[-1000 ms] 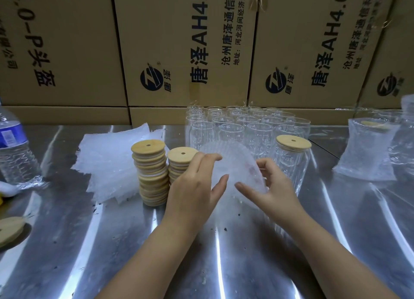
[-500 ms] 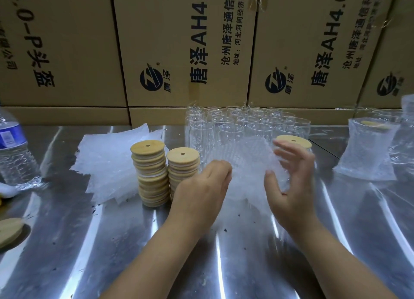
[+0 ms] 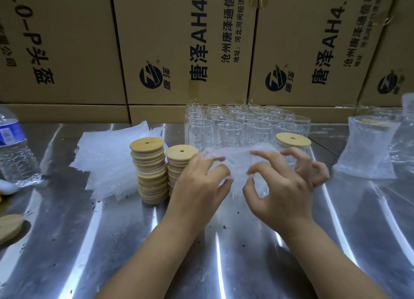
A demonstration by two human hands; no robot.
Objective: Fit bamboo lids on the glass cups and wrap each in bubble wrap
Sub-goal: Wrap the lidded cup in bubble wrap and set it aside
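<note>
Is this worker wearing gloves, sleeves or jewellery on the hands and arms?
No. The left hand and right hand are bare: no gloves, no rings visible. Both forearms are uncovered to the frame's edge, with no sleeves, watch or bracelet.

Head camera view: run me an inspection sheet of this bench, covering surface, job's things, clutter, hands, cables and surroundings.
Surface: shiny metal table, with dark specks scattered on it.
Job's things: bubble wrap sheet held up between both hands; open glass cups grouped behind it; one lidded cup at their right; taller lid stack and shorter lid stack side by side on the left; spare wrap pile beyond them; a wrapped cup far right.
Clutter: water bottle and a loose lid at the left edge.
Hands: left hand and right hand both grip the sheet with curled fingers.
Cables: nothing seen.
Surroundings: printed cardboard boxes stacked along the back.
</note>
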